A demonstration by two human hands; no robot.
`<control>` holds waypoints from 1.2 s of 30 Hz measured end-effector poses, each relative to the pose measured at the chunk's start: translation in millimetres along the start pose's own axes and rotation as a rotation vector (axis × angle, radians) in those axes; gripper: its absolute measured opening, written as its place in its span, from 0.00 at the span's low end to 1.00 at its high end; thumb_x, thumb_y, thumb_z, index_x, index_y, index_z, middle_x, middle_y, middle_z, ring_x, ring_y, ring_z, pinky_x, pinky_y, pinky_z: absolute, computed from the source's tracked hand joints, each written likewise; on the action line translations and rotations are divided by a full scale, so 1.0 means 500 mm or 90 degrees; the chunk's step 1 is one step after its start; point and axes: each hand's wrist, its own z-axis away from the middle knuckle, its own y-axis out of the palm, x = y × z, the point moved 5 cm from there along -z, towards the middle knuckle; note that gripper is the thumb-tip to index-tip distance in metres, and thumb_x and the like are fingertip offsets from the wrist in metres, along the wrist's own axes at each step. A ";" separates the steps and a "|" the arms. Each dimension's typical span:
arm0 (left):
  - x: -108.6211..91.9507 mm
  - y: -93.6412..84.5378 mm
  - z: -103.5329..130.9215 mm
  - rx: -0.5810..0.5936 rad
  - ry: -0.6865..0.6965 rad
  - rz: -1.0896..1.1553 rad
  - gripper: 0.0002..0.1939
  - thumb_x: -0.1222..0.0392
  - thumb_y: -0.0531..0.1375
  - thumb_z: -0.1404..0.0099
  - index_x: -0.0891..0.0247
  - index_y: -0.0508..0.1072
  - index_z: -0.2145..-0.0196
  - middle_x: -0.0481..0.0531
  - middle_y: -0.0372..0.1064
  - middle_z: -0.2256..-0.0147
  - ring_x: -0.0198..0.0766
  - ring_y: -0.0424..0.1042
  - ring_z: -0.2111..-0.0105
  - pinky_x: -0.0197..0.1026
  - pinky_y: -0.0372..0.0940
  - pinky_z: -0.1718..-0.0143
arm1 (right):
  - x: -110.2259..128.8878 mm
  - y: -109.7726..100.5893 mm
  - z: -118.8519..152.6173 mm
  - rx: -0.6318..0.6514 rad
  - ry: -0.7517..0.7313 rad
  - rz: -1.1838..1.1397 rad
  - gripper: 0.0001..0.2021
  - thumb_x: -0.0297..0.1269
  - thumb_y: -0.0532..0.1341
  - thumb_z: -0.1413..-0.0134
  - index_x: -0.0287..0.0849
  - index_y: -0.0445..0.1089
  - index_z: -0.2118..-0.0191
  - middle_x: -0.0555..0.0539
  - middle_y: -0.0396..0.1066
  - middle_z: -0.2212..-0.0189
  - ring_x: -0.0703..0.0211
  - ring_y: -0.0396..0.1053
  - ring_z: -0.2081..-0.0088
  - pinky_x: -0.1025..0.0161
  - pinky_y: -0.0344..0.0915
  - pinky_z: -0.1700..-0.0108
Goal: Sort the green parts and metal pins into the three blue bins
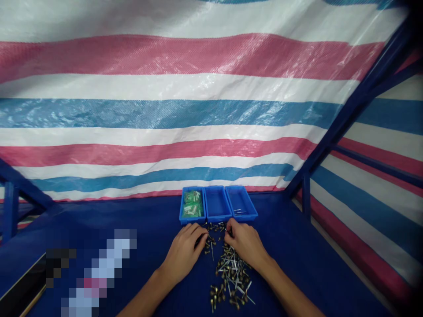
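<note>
A loose heap of small metal pins lies on the blue table top, each with a thin silvery shank and a dark or brass-coloured head. My left hand is at the left of the upper pins, with thumb and forefinger pinched together; whatever sits between the tips is too small to make out. Opposite it, my right hand reaches over the heap's top, its fingers also closed in a pinch, their contents hidden. Just beyond both hands stand three blue trays side by side. The right tray holds a few silvery pins.
Green-and-white packets fill the left tray; the middle tray shows a bare floor. A dark flat object and a blurred-out item lie at left. Striped sheeting hangs behind, with a blue frame bar at right.
</note>
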 end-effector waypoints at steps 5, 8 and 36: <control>-0.003 -0.002 0.000 -0.010 0.010 -0.004 0.09 0.60 0.56 0.20 0.54 0.77 0.53 0.50 0.77 0.57 0.45 0.78 0.57 0.49 0.72 0.49 | 0.001 0.007 0.001 -0.019 -0.030 -0.048 0.04 0.32 0.62 0.37 0.49 0.69 0.59 0.56 0.72 0.75 0.58 0.72 0.72 0.64 0.46 0.69; -0.003 -0.001 0.001 -0.010 0.014 -0.010 0.09 0.61 0.57 0.20 0.54 0.77 0.53 0.49 0.77 0.58 0.45 0.78 0.57 0.49 0.72 0.49 | 0.006 0.003 0.004 -0.046 -0.061 -0.098 0.03 0.32 0.60 0.34 0.49 0.67 0.58 0.57 0.69 0.76 0.60 0.69 0.73 0.64 0.48 0.68; -0.004 -0.002 0.001 0.009 0.000 -0.001 0.09 0.61 0.55 0.19 0.54 0.76 0.53 0.50 0.77 0.56 0.46 0.77 0.56 0.51 0.71 0.48 | 0.007 -0.024 0.012 -0.197 -0.142 -0.383 0.16 0.42 0.48 0.21 0.48 0.68 0.40 0.46 0.77 0.58 0.59 0.76 0.66 0.63 0.73 0.60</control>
